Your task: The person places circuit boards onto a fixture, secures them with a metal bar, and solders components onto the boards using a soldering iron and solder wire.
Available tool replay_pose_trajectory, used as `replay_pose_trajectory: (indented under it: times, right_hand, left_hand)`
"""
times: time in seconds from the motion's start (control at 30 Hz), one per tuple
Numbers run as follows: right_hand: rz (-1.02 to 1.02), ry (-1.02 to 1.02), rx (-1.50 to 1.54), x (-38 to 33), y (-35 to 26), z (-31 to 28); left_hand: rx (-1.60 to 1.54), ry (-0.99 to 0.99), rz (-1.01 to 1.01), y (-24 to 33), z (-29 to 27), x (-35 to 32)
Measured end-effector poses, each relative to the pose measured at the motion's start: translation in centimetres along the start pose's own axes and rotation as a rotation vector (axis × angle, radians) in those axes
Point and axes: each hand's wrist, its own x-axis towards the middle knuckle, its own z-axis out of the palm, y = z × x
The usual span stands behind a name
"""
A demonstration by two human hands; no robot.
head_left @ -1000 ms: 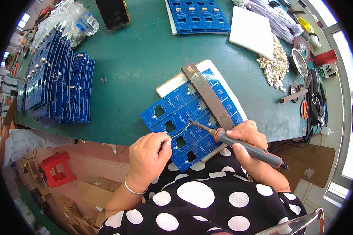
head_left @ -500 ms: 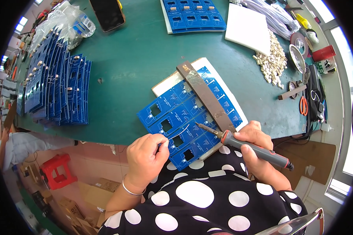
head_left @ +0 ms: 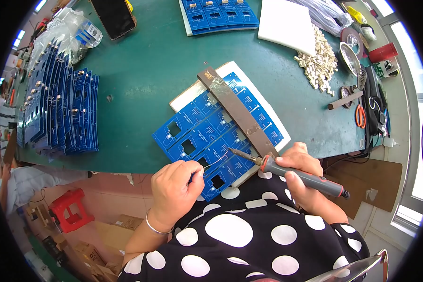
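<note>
Blue circuit-board panel (head_left: 216,138) lies on a white sheet (head_left: 192,91) at the near edge of the green table (head_left: 141,70), its lower corner hanging just past the rim toward the person's lap. A rusty metal bar (head_left: 237,113) lies slantwise across the panel's right half. Right hand (head_left: 301,174) is wrapped around a soldering iron (head_left: 296,175) — grey grip, orange collar — tip resting on the panel near its middle. Left hand (head_left: 174,188) is pinched shut on a thin solder wire (head_left: 216,160), whose curved end meets the board right beside the iron's tip.

Room to move: the widest bare stretch of green lies above and to the left of the panel, between it and the leaning stack of blue boards (head_left: 56,113) along the left edge. To the right the table ends close by, with little margin beyond the bar.

Far side: another tray of blue boards (head_left: 218,14), a white foam block (head_left: 286,23), and a loose heap of small white connectors (head_left: 319,68). A small round metal dish (head_left: 348,56) sits near the right edge; what's in it I can't make out. Orange-handled scissors (head_left: 360,115) lie by the right rim, a dark phone (head_left: 113,16) up top left.
</note>
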Motion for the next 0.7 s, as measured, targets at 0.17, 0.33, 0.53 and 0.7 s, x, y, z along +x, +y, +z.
replay_pose_trajectory:
  times: [0.17, 0.33, 0.53, 0.7]
  right_hand:
    - [0.024, 0.006, 0.018, -0.17, 0.11, 0.18]
    - [0.033, 0.006, 0.018, -0.20, 0.29, 0.30]
    - [0.018, 0.004, 0.029, -0.18, 0.43, 0.02]
    - [0.014, 0.006, 0.033, -0.14, 0.55, 0.20]
  left_hand:
    - [0.008, 0.015, 0.000, -0.07, 0.35, -0.05]
    - [0.061, 0.041, 0.023, 0.01, 0.37, 0.00]
    - [0.078, 0.010, 0.032, 0.20, 0.17, 0.06]
    - [0.087, 0.031, 0.039, 0.15, 0.46, 0.15]
